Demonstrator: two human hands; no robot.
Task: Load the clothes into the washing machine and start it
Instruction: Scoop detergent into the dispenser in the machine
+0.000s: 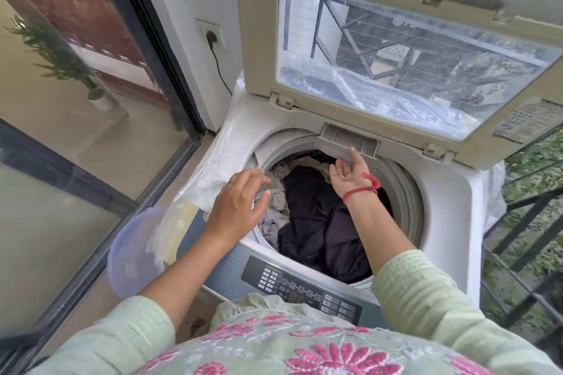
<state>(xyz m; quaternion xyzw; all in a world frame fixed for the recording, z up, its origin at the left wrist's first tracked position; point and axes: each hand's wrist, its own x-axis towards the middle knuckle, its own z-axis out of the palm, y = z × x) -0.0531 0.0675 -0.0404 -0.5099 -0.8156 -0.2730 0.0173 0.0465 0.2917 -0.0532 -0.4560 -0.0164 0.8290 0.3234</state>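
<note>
Over one drum [406,192], left hand [236,207], right hand [347,175], one black garment [320,222]

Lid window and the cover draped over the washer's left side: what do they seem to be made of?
Lid window: glass or clear rigid plastic, can't tell which; glossy, it reflects railings. Draped cover: thin clear plastic film, crinkled, shiny and see-through.
</note>
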